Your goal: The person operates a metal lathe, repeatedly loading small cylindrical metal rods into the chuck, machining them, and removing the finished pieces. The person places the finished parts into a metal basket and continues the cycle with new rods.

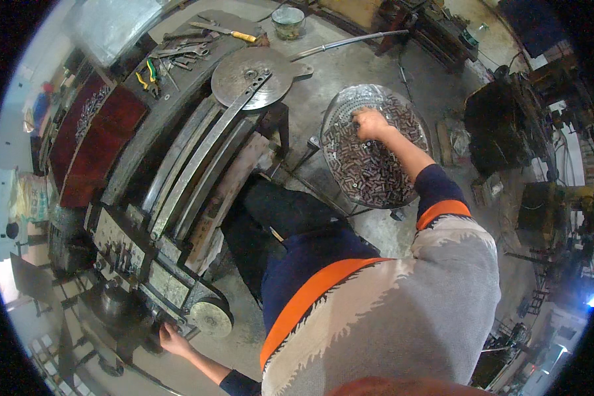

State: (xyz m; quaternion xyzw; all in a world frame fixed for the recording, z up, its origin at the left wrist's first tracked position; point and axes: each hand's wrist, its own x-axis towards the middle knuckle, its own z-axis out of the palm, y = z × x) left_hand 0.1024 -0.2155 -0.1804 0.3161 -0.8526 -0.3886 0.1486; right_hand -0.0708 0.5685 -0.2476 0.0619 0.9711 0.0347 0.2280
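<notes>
My right hand (pixel 371 124) reaches into a large round metal basin (pixel 421 178) full of small brownish metal cylinders (pixel 376 165). Its fingers are bent together over the pieces near the far side; whatever is between the fingertips is too small to make out. At lower left, my left hand (pixel 173 339) is at the near end of a long metal machine (pixel 122 244), beside a round pulley-like wheel (pixel 211 318). The fingers of that hand are curled in against a dark machine part, and what they grip is hidden. A flat bar (pixel 208 155) runs along the machine to a round metal disc (pixel 252 78).
Wrenches (pixel 185 50), yellow-green pliers (pixel 153 71) and a yellow-handled tool (pixel 243 36) lie on the machine's far end. A dark red tray (pixel 105 142) holds small metal parts. A bucket (pixel 288 23) stands beyond the disc. Dark machinery (pixel 508 125) stands on the right.
</notes>
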